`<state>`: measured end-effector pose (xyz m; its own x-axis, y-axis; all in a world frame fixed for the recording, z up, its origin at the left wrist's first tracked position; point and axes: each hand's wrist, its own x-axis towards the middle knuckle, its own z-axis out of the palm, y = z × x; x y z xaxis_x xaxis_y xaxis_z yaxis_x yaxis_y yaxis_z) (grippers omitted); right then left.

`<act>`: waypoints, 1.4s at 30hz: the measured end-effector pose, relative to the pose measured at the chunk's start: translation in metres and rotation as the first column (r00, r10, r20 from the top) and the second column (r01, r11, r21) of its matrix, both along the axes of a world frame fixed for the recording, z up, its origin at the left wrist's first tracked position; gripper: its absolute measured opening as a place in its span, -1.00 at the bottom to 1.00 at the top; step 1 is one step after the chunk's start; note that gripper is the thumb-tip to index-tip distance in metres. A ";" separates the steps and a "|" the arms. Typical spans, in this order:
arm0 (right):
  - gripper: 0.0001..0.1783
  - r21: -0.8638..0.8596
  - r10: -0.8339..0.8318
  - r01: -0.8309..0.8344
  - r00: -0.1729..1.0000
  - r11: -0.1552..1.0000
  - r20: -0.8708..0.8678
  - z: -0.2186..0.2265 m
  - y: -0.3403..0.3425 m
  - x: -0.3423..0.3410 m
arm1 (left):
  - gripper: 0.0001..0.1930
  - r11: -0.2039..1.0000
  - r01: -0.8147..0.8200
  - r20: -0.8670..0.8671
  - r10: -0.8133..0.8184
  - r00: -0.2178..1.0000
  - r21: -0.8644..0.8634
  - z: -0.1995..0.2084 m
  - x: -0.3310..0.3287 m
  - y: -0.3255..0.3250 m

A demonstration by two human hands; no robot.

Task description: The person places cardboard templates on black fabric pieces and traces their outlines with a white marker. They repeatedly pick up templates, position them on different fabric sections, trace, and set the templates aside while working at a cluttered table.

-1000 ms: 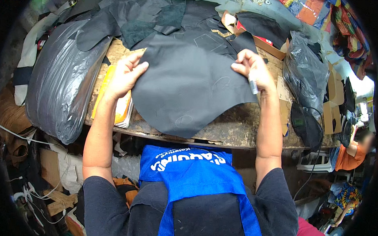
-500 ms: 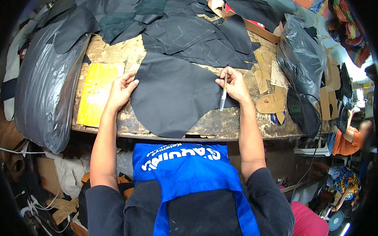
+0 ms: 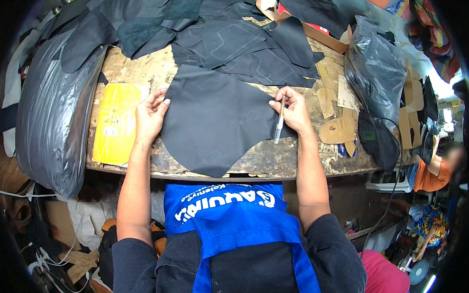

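Observation:
A large piece of black leather (image 3: pixel 207 116) with a curved outline is spread over the near part of the wooden workbench (image 3: pixel 284 160). Its upper left edge is pinched by my left hand (image 3: pixel 152 117), thumb on top. At the opposite edge, my right hand (image 3: pixel 295 112) grips the leather too, and a slim pen with a clear barrel (image 3: pixel 279 125) hangs point-down from its fingers. Faint rounded marks show on the leather's surface. Beyond it, several black leather pieces (image 3: pixel 236 40) lie in an overlapping pile, some with pale drawn outlines.
By my left forearm lies a yellow folder (image 3: pixel 115 125), beside a bulky plastic-wrapped bundle (image 3: pixel 53 122). To the right are cardboard templates (image 3: pixel 339 128), a dark plastic bag (image 3: pixel 376 74) and an open cardboard box (image 3: pixel 328 39). A person in orange (image 3: pixel 433 174) sits far right.
Both hands keep their hold and the pen stays in the right one. The leather's near edge sits slightly lower in the picture, and the whole view has shifted a little.

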<state>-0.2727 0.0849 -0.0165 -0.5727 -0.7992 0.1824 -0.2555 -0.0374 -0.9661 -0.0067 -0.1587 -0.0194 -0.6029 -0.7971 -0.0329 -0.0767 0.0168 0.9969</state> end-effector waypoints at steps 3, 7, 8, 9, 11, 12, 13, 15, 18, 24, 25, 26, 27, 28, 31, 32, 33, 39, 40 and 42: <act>-0.77 0.001 -0.002 0.002 1.000 1.000 -0.016 -0.001 0.000 0.000 | -0.59 0.999 0.034 -0.011 -0.034 0.999 0.016 0.003 0.003 0.003; -0.77 0.073 0.012 -0.011 1.000 0.997 -0.014 0.002 0.002 -0.003 | -0.54 0.990 0.081 0.052 -0.076 0.996 -0.115 0.005 0.005 0.003; -0.77 0.105 0.017 -0.016 1.000 0.994 -0.006 0.003 0.002 -0.003 | -0.54 0.992 0.081 0.042 -0.077 0.996 -0.092 0.004 0.005 0.002; -0.78 0.137 0.022 -0.022 1.000 0.990 0.003 0.003 0.002 -0.003 | -0.54 0.995 0.077 0.042 -0.074 0.996 -0.069 0.004 0.005 0.001; -0.78 0.100 0.028 -0.028 1.000 0.995 0.003 0.004 0.002 -0.003 | -0.54 0.997 0.076 0.045 -0.076 0.996 -0.003 0.001 0.005 0.001; -0.78 0.079 0.031 -0.031 1.000 0.996 0.001 0.004 0.002 -0.002 | -0.55 0.996 0.079 0.044 -0.080 0.996 0.037 0.000 0.006 0.001; -0.78 0.096 0.028 -0.026 1.000 0.995 -0.012 0.005 0.001 -0.001 | -0.55 0.995 0.075 0.026 -0.076 0.997 0.061 -0.001 0.007 0.001; -0.78 0.090 0.050 -0.052 0.998 0.995 0.028 0.006 0.002 0.000 | -0.57 0.998 0.055 0.032 -0.055 0.998 -0.014 -0.002 0.008 0.002; -0.79 0.198 0.092 -0.112 0.990 0.974 0.109 0.012 0.008 0.003 | -0.57 0.995 0.095 0.122 -0.092 0.988 -0.017 0.000 0.012 0.001; -0.80 0.251 0.059 -0.090 0.990 0.964 0.129 0.019 0.030 0.018 | -0.59 0.974 0.214 0.286 -0.184 0.941 -0.078 0.009 0.016 0.004; -0.80 0.270 0.045 -0.071 0.994 0.960 0.102 0.019 0.034 0.021 | -0.60 0.970 0.224 0.289 -0.189 0.939 -0.092 0.009 0.016 0.006; -0.80 0.249 0.049 -0.066 0.996 0.966 0.076 0.018 0.038 0.022 | -0.60 0.967 0.231 0.294 -0.191 0.937 -0.108 0.009 0.016 0.007; -0.81 0.242 0.011 -0.026 0.998 0.970 0.062 0.016 0.039 0.025 | -0.62 0.964 0.234 0.293 -0.189 0.937 -0.128 0.009 0.017 0.008; -0.81 0.238 -0.004 -0.007 0.999 0.971 0.047 0.014 0.041 0.026 | -0.63 0.961 0.234 0.293 -0.182 0.938 -0.150 0.008 0.017 0.010; -0.80 0.193 -0.050 0.048 0.999 0.980 0.001 0.005 0.043 0.027 | -0.69 0.956 0.232 0.249 -0.184 0.951 -0.179 0.005 0.016 0.011; -0.79 0.193 -0.063 0.065 0.998 0.979 -0.016 0.003 0.044 0.028 | -0.72 0.960 0.229 0.206 -0.195 0.959 -0.158 0.003 0.016 0.013; -0.78 0.164 -0.068 0.071 0.997 0.984 -0.027 0.002 0.042 0.028 | -0.75 0.964 0.225 0.165 -0.200 0.966 -0.143 0.002 0.015 0.013; -0.42 0.238 -0.125 0.151 0.985 0.959 -0.118 0.013 0.029 0.037 | -0.80 0.934 0.203 0.120 -0.175 0.977 -0.294 0.011 0.012 0.025; -0.36 0.258 -0.104 0.123 0.991 0.958 -0.085 0.018 0.022 0.038 | -0.81 0.905 0.173 0.068 -0.159 0.985 -0.389 0.015 0.010 0.028; -0.23 0.331 -0.088 0.099 0.995 0.939 -0.048 0.029 0.009 0.040 | -0.84 0.895 0.206 0.058 -0.199 0.978 -0.396 0.027 0.011 0.031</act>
